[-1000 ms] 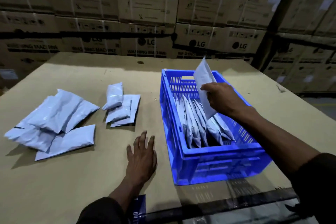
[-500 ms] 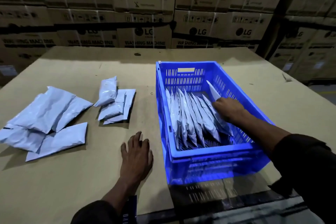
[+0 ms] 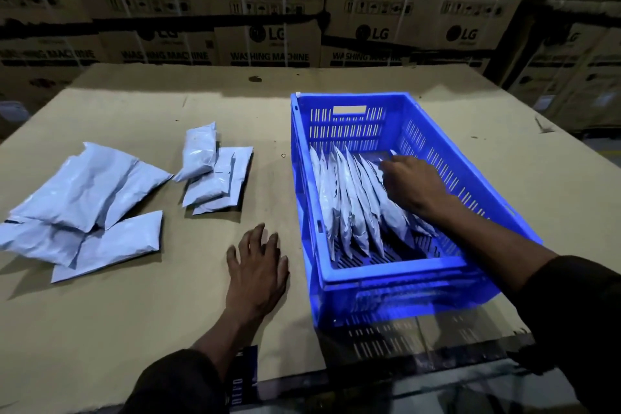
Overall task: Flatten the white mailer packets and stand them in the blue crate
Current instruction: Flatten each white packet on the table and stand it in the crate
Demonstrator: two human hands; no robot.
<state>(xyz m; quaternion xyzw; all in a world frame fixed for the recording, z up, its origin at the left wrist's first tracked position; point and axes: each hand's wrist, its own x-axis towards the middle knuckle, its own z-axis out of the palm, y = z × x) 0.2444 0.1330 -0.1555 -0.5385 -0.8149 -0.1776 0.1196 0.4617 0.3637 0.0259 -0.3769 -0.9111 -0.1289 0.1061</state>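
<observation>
- A wall of stacked cardboard cartons (image 3: pixel 268 10) printed "LG" and "WASHING MACHINE" fills the dim background.
- The desk (image 3: pixel 134 312) is topped with tan cardboard sheeting; a reflective strip runs along its near edge.
- The blue crate (image 3: pixel 396 282), with slotted walls, sits on the right half of the desk.
- A loose pile of larger white mailer packets (image 3: pixel 84 205) lies flat and crumpled at the far left of the desk.
- A row of white mailer packets (image 3: pixel 349 205) stands on edge inside the crate, leaning against its left wall.
- A smaller stack of packets (image 3: pixel 215 175) lies between the pile and the crate.
- The right hand (image 3: pixel 413 185) reaches into the crate, its fingers (image 3: pixel 386 165) curled at the top edge of the rightmost packet; whether they pinch it I cannot tell.
- The left hand (image 3: pixel 257 272) rests palm down on the desk just left of the crate, fingers spread and holding nothing.
</observation>
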